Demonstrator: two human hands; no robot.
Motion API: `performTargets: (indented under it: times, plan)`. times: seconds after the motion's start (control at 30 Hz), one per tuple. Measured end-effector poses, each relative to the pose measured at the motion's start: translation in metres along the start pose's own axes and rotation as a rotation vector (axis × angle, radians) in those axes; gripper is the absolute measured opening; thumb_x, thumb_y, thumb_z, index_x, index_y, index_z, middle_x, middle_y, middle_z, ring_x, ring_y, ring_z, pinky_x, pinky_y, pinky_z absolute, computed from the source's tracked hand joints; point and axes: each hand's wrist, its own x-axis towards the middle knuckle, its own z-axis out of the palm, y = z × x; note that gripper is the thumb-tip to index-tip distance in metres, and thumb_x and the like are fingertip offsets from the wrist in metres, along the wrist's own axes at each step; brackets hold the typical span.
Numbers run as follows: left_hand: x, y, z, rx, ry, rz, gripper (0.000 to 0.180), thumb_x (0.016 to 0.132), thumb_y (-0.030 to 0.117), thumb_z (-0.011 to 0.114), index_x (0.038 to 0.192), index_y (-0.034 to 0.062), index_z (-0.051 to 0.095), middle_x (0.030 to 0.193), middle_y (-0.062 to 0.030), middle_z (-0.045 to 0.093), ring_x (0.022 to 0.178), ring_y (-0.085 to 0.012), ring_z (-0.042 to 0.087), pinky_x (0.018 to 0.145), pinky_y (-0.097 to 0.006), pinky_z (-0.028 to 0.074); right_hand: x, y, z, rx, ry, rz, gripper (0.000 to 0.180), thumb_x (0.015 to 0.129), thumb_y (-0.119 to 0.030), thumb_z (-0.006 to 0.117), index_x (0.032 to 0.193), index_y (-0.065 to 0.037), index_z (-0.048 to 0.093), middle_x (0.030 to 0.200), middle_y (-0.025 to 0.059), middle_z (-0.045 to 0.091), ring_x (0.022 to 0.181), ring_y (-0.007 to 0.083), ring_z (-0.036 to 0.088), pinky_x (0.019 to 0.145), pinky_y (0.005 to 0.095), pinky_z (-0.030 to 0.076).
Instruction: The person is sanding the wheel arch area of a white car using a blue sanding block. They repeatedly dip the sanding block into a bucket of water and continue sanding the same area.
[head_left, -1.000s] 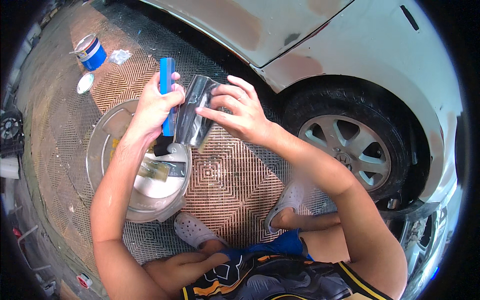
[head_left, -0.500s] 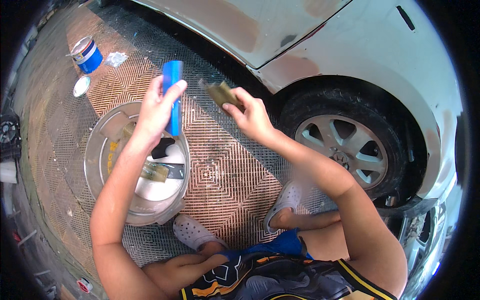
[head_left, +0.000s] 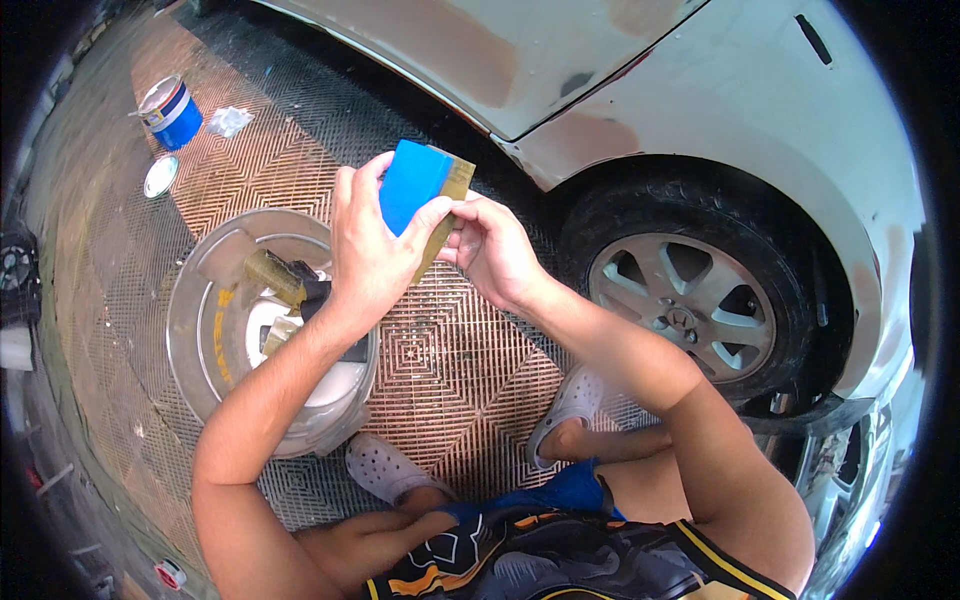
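Note:
Between my hands, above the floor grating, is a blue sanding block [head_left: 412, 183] with an olive-brown sheet of sandpaper [head_left: 457, 182] against its right side. My left hand [head_left: 375, 235] grips the block, its thumb lying over the front near the sheet. With bent fingers my right hand [head_left: 495, 243] pinches the sheet's edge beside that thumb. Below and to the left stands a round translucent bucket [head_left: 190, 320], partly covered by my left forearm. In it lie a piece of olive sandpaper [head_left: 272, 276], a dark cloth-like item and a white rounded thing.
A white car [head_left: 690, 90] with brownish sanded patches stands at the right, its wheel [head_left: 690, 300] close to my right arm. At the far left are a blue-and-white paint can [head_left: 174, 115], a round lid [head_left: 161, 177] and a crumpled clear wrapper [head_left: 230, 122]. My clogs [head_left: 385, 467] rest on the grating.
My hands have come together, the left moving right with the block. The sandpaper, held apart in my right hand before, now lies against the block, which has turned to show its broad face.

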Motion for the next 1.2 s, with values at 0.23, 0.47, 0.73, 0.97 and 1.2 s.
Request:
performTargets:
  times: [0.23, 0.47, 0.73, 0.97, 1.2]
  plan:
    - [-0.004, 0.003, -0.001, 0.056, 0.002, 0.025, 0.065, 0.082, 0.024, 0.084, 0.133, 0.0, 0.052, 0.111, -0.0157, 0.052, 0.103, -0.0306, 0.057, 0.091, -0.043, 0.048, -0.004, -0.006, 0.011, -0.071, 0.002, -0.002, 0.037, 0.104, -0.035, 0.057, 0.127, -0.006, 0.059, 0.116, 0.0085, 0.068, 0.103, 0.0183, 0.069, 0.093, 0.0401, 0.057]
    - [-0.006, 0.004, -0.001, 0.02, 0.031, 0.068, 0.071, 0.076, 0.017, 0.085, 0.134, 0.0007, 0.048, 0.112, -0.0179, 0.048, 0.103, -0.0343, 0.054, 0.09, -0.048, 0.046, -0.004, -0.011, 0.022, -0.22, -0.002, -0.04, 0.038, 0.1, -0.03, 0.067, 0.128, -0.006, 0.06, 0.115, 0.0066, 0.07, 0.101, 0.015, 0.069, 0.086, 0.0338, 0.06]
    - [0.0, -0.001, -0.021, -0.435, -0.117, -0.056, 0.068, 0.087, 0.024, 0.078, 0.141, 0.0007, 0.045, 0.131, -0.0164, 0.048, 0.123, -0.0283, 0.051, 0.104, -0.041, 0.043, 0.01, -0.03, 0.014, -0.479, -0.046, -0.074, 0.046, 0.096, -0.03, 0.072, 0.133, -0.006, 0.059, 0.111, 0.0036, 0.07, 0.096, 0.0105, 0.068, 0.078, 0.0282, 0.058]
    - [0.026, -0.024, -0.044, -1.251, -0.413, -0.535, 0.041, 0.106, 0.03, 0.056, 0.137, 0.0022, 0.055, 0.119, -0.008, 0.067, 0.114, -0.0163, 0.062, 0.102, -0.036, 0.048, 0.016, -0.057, 0.027, -0.603, -0.218, -0.07, 0.046, 0.097, -0.034, 0.072, 0.132, -0.009, 0.058, 0.107, -0.0012, 0.069, 0.093, 0.0072, 0.064, 0.075, 0.0246, 0.053]
    - [0.017, -0.009, -0.048, -0.411, -0.139, 0.062, 0.057, 0.093, 0.005, 0.066, 0.146, -0.0035, 0.047, 0.14, -0.0197, 0.057, 0.129, -0.025, 0.057, 0.111, -0.036, 0.044, 0.038, -0.039, 0.05, -0.605, 0.045, -0.146, 0.036, 0.103, -0.026, 0.062, 0.132, -0.006, 0.056, 0.117, 0.0035, 0.065, 0.102, 0.0107, 0.063, 0.085, 0.0322, 0.055]
